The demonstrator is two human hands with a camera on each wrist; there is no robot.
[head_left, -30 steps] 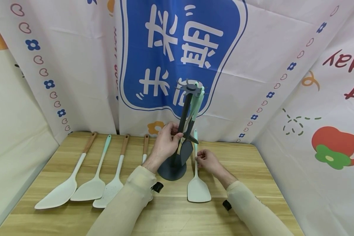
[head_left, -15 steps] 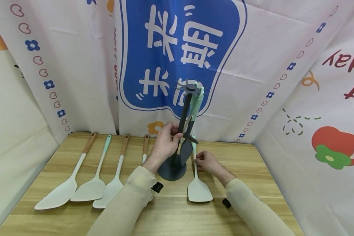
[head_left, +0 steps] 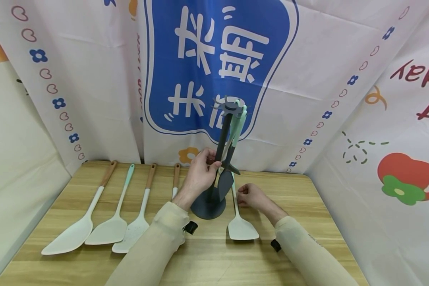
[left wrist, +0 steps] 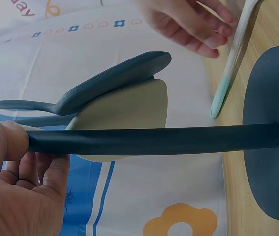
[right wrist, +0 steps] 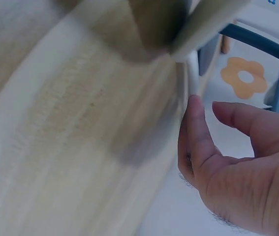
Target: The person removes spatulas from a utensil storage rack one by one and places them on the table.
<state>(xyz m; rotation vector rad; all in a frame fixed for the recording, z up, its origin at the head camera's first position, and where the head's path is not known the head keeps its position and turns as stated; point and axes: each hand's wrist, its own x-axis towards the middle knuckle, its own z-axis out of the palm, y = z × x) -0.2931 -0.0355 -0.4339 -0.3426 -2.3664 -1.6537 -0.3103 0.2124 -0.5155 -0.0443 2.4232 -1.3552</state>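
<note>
In the last sec. the pale spatula point(head_left: 242, 229) has pivoted a bit under me: blade's gone slightly right & farther off, while its mint end has swung left, so in the head view it now tucks behind the dark utensils point(head_left: 225, 183) hanging on the stand point(head_left: 223, 139). Spatula's on the table point(head_left: 218, 262), just right of the stand's base, blade to the near side, handle pointing far.

My right hand point(head_left: 252, 195) hasn't really shifted, still right of the handle. Thumb & index are apart w/ a clear gap, so no pinch; index tip is right up by the handle, touching or just beside it, can't tell which. My left hand point(head_left: 201, 169) hasn't budged either: thumb & fingers clamped on the stand's pole, abt halfway up.

What it means, IMO: this reads as a small adj. of how the spatula lies, not a lift, & w/ the thumb off I've prob. little control of it now. Steady stand = good, esp. w/ utensils hung on its right side. The white utensils point(head_left: 73, 236) on the left haven't moved AFAICT; one's mostly hidden by my left sleeve point(head_left: 151, 238).
</note>
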